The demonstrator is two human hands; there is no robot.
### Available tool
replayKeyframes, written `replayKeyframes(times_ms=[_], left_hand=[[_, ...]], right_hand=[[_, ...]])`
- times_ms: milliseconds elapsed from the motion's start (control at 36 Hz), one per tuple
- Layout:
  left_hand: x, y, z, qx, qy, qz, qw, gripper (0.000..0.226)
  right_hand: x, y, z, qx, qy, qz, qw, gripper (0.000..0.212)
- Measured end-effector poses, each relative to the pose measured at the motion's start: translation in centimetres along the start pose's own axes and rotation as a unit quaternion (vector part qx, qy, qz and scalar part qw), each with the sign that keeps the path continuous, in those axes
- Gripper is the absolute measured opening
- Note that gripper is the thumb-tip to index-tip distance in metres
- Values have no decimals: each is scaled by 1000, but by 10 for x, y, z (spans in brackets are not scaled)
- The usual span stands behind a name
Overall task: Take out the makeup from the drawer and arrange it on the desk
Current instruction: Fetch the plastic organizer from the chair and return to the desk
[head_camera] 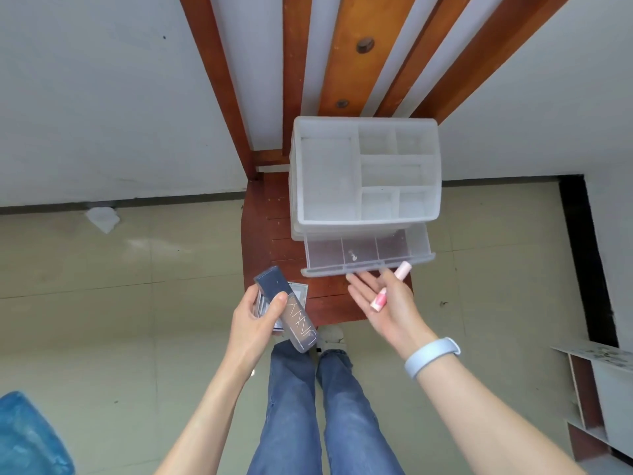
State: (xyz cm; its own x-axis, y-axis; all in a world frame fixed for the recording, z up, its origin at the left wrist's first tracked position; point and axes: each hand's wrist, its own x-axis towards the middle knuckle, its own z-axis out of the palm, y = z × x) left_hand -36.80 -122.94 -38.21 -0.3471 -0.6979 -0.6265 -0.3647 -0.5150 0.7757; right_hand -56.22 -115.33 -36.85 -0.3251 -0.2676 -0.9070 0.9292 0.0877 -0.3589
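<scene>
Frosted translucent plastic organizer [364, 173], boxy, six open top compartments, stands on a reddish wooden desk [274, 214]; its one clear drawer [368, 257] is pulled out at the front. Left hand [255, 318], before the organizer, clamps one rectangular dark-capped foundation bottle [287, 308] atop one flat grey palette [294, 296]. Right hand [383, 303], just below the drawer front, palm up with fingers spread, pins one slim pink tube [390, 286] under its thumb.

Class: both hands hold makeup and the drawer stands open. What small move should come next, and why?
Probably set the pink tube from the right hand down on the wooden desk. The drawer looks nearly empty, and the left hand already holds the foundation bottle.
</scene>
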Motion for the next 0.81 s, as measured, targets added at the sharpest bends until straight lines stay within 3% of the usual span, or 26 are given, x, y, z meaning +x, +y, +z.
replayKeyframes(times_ms=[83,250,333,389,444,500,556,611,722,806], left_hand=[[0,1,-1,1,-1,0,1000,5],[-1,12,0,-23,6,13,1000,10],[-3,19,0,-31,5,8,999,11],[-5,26,0,-29,2,8,1000,12],[-8,33,-1,-13,-2,14,1000,12],[-13,40,1,-10,-7,17,1000,13],[-19,48,4,-5,-13,28,1000,16],[-25,60,10,3,-28,39,999,18],[-41,81,26,0,-94,31,995,32],[-58,96,42,16,-147,48,988,44]], right_hand=[[9,-11,18,-3,-27,-27,999,44],[28,-23,43,20,-38,-27,999,22],[20,-21,40,-3,-56,-51,997,36],[8,-19,35,-99,-59,-81,990,45],[-13,-14,32,-300,-80,-138,940,40],[-37,-3,25,-482,-133,-225,836,30],[-59,10,17,-577,-184,-308,734,37],[-79,19,12,-616,-215,-357,669,53],[-104,21,5,-654,-179,-408,612,67],[-122,9,-9,-632,-157,-444,616,58]])
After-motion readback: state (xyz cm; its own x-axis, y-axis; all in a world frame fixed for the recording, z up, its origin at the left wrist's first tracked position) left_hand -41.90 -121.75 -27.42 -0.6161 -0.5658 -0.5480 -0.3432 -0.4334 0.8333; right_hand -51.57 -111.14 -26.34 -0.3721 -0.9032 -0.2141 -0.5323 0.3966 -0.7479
